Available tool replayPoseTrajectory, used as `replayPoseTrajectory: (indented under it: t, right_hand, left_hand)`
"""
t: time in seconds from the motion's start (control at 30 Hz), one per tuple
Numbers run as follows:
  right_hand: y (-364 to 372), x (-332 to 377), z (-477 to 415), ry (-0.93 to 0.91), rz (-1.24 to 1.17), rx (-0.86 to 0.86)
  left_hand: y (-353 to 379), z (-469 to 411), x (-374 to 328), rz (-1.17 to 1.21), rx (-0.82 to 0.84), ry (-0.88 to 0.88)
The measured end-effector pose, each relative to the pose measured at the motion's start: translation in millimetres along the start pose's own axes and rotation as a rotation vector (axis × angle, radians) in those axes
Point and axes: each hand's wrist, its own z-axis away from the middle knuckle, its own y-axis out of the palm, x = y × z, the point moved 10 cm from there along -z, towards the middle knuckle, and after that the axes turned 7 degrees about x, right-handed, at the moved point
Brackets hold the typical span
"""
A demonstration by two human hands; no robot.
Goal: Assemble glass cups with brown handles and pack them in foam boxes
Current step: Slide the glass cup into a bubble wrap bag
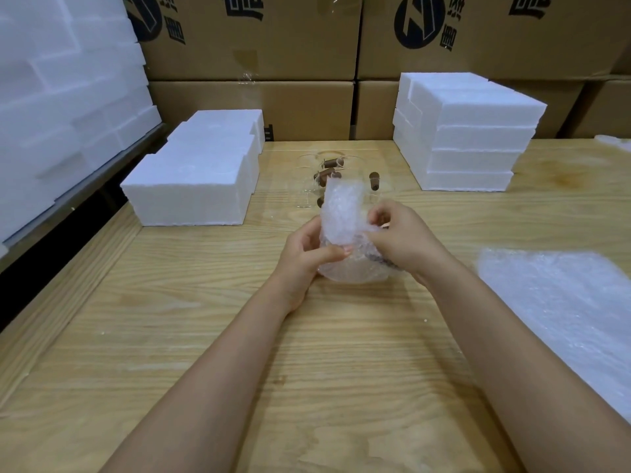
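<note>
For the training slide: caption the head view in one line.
Left hand and right hand hold bubble wrap over the wooden table; brown-handled glass cups and stacked foam boxes wait behind.

Your only print is on the stacked cardboard cartons (252,46) at twelve o'clock. There is a dark-blue round emblem (143,15) at eleven o'clock and another like it (418,23) at one o'clock. Beside each stand large dark-blue Chinese characters (240,6), cropped by the top edge and unreadable.
</note>
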Motion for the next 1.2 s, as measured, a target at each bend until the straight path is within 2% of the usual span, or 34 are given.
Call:
replayPoseTrajectory:
  t: [0.17, 0.27, 0.37, 0.5, 0.6, 0.67, 0.73, 0.83, 0.93, 1.1, 1.2]
  right_hand:
    - [14.9, -14.0, 0.3, 0.141, 0.16, 0.19]
    - [13.5, -9.1, -3.1, 0.092, 0.273, 0.155]
    - [12.4, -6.5, -4.1, 0.074, 0.338, 0.116]
    - [20.9, 5.0, -0.8, 0.001, 0.529, 0.109]
    - [18.0, 5.5, 1.8, 0.002, 0.448, 0.108]
    - [22.4, 4.1, 3.2, -0.002, 0.376, 0.218]
    - [26.8, 2.7, 6.0, 0.017, 0.182, 0.345]
    - [20.4, -2.2, 7.2, 0.088, -0.033, 0.381]
    - [19.4, -1.8, 5.7, 0.043, 0.056, 0.373]
    - [31.3, 3.0, 12.1, -0.028, 0.065, 0.465]
    - [39.8, 9.7, 10.5, -0.089, 0.186, 0.391]
  left_hand:
    - [16.9, 4.2, -5.7, -0.005, 0.085, 0.02]
    - [26.7, 3.6, -3.7, 0.057, 0.14, -0.021]
    - [24.9, 0.8, -1.6, 0.051, 0.068, -0.065]
    - [14.5, -3.2, 2.1, -0.169, -0.043, -0.105]
    - [7.6, -5.3, 6.7, -0.238, -0.056, -0.194]
    - [2.9, -5.8, 4.7, -0.304, -0.08, -0.215]
    - [-5.9, -4.4, -3.0, -0.396, -0.151, -0.188]
    - [-13.6, -1.1, -11.4, -0.433, -0.222, -0.134]
    - [-11.5, 0.8, -12.4, -0.431, -0.228, -0.1]
    - [-21.0, 1.9, -12.8, -0.441, -0.316, -0.085]
    - [-16.9, 3.2, -18.2, -0.473, -0.349, -0.045]
